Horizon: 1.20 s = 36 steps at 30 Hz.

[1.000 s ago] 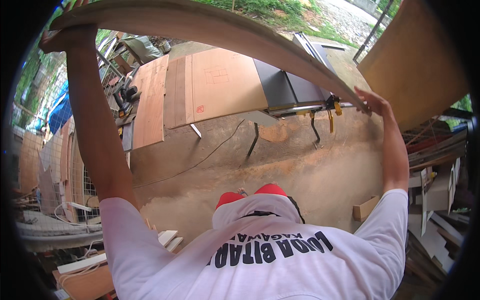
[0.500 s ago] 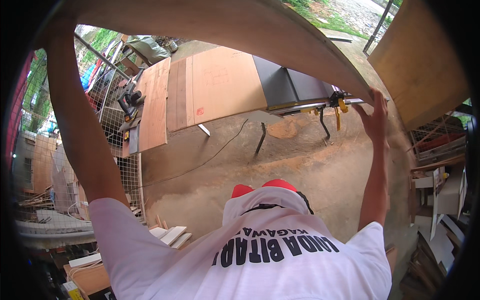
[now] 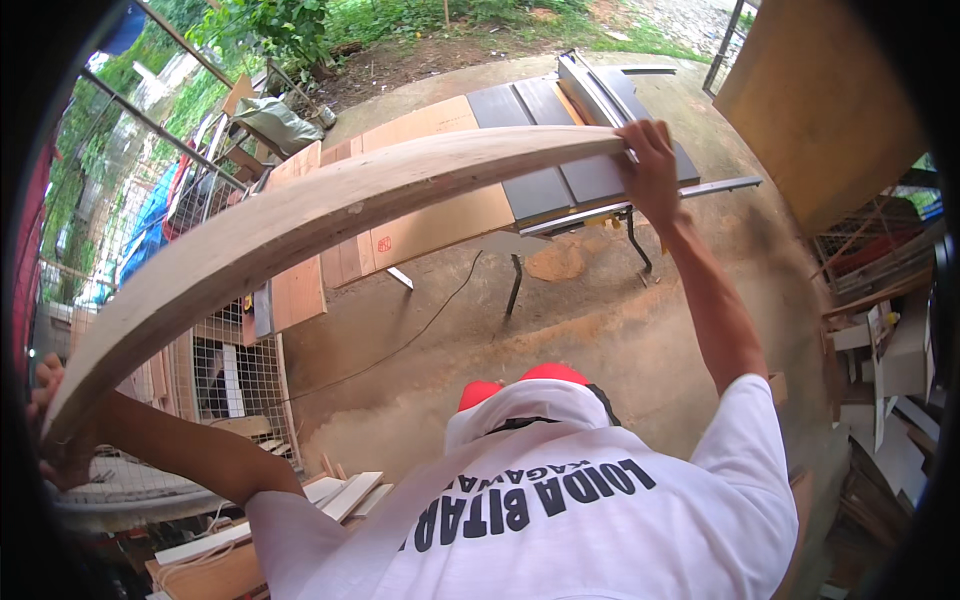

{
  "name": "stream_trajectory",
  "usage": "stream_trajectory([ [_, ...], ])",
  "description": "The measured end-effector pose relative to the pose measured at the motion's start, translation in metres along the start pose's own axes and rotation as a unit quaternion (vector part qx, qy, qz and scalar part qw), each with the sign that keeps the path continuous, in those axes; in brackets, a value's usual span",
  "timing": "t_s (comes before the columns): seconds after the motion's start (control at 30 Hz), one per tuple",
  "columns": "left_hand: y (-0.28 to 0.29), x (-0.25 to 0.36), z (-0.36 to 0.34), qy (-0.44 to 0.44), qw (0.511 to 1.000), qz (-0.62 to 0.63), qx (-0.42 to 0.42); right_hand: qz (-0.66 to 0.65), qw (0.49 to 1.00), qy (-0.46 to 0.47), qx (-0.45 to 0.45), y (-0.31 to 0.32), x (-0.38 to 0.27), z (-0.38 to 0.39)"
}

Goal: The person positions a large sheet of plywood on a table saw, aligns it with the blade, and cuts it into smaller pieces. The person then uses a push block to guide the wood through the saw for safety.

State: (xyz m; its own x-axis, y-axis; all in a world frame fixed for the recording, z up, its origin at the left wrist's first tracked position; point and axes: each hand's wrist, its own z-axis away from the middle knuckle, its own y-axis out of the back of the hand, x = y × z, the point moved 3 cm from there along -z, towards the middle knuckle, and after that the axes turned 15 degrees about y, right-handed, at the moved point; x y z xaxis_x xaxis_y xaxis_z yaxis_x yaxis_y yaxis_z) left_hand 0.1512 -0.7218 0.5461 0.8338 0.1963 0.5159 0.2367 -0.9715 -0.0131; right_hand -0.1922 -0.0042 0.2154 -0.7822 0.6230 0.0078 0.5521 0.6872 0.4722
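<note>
A long pale wooden board [image 3: 330,200] spans the view in front of me, raised above the work surface, its edge bent by the lens. My right hand [image 3: 648,165] is closed round its right end, fingers over the top edge. At the far left, my left hand [image 3: 60,430] grips the other end, lower and nearer to me; the board hides part of its fingers. Behind and below the board stands a table saw [image 3: 530,190] with a dark grey top and a metal fence [image 3: 590,90]. Plywood sheets [image 3: 440,222] lie to its left, partly covered by the board.
A large brown panel [image 3: 820,120] leans at the right, above a pile of wood offcuts [image 3: 890,430]. Wire mesh fencing [image 3: 235,370] stands at the left. White strips of wood [image 3: 340,500] lie beside my left arm. A thin cable [image 3: 430,320] crosses the concrete floor.
The board has come down from the top of the view, its left end lowered most. My left hand has dropped with it; my right hand has shifted left and slightly up.
</note>
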Motion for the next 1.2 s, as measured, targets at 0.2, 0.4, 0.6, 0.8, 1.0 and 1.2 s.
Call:
stream_trajectory([
  [0.2,-0.048,0.02,0.169,-0.152,0.959,-0.134,0.196,-0.081,0.992,0.079,-0.048,-0.12,0.008,-0.056],
  [0.4,-0.28,0.038,0.224,-0.078,0.827,-0.544,0.123,-0.168,0.986,0.001,0.003,-0.202,0.031,-0.085],
  [0.6,-0.389,-0.009,0.263,0.09,0.819,-0.565,0.051,-0.158,0.867,-0.473,0.001,-0.218,0.026,-0.022],
  [0.8,-0.436,-0.042,0.256,0.173,0.859,-0.461,0.14,-0.461,0.817,-0.25,-0.24,-0.128,-0.178,0.108],
  [1.0,-0.503,-0.062,0.22,0.161,0.885,-0.387,0.204,-0.459,0.881,-0.044,-0.102,0.013,-0.331,0.048],
  [1.2,-0.474,-0.058,0.19,0.264,0.892,-0.25,0.267,-0.304,0.945,-0.108,-0.046,0.022,-0.329,0.013],
])
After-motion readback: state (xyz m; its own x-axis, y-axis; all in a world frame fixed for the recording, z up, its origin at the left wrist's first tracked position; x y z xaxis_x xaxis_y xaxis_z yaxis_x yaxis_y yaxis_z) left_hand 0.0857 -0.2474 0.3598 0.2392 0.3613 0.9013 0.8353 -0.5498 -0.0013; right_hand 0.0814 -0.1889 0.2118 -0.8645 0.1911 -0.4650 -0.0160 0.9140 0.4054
